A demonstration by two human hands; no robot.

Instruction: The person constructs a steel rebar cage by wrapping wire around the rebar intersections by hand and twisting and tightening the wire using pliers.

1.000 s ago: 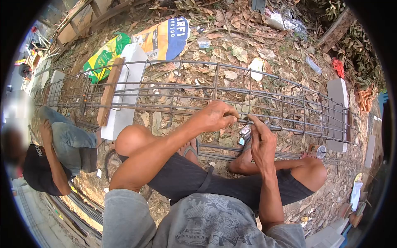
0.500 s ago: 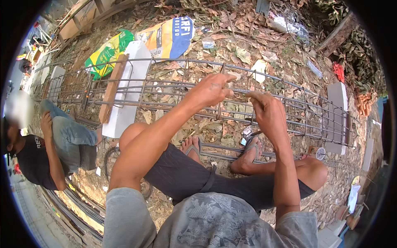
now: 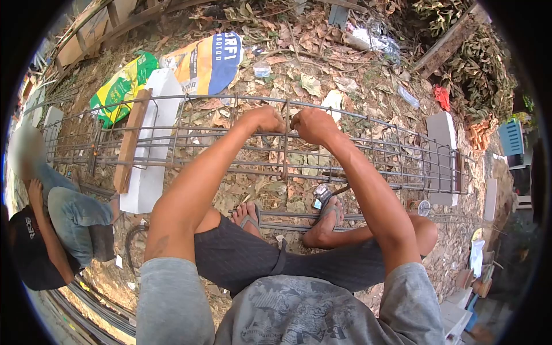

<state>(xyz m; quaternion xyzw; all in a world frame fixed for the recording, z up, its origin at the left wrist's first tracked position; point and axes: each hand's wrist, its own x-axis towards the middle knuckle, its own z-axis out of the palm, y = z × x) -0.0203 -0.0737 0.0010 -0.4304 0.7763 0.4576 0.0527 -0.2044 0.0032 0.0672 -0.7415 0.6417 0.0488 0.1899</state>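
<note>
Grey steel is formed into a long rebar cage (image 3: 286, 164), judged largely assembled, though what is left cannot be told. On either side of one cross-hoop (image 3: 286, 144), the left hand (image 3: 265, 119) and right hand (image 3: 316, 124) are held with fingers (image 3: 295, 122) curled inward, anything pinched being hidden. The cage is supported on pale blocks (image 3: 148, 181) above leaf-strewn ground (image 3: 310, 86).

We hold our bare left forearm (image 3: 211, 154) and bare right forearm (image 3: 367, 172) stretched forward, our curled bare left hand (image 3: 263, 119) just beside our curled bare right hand (image 3: 315, 125).
</note>
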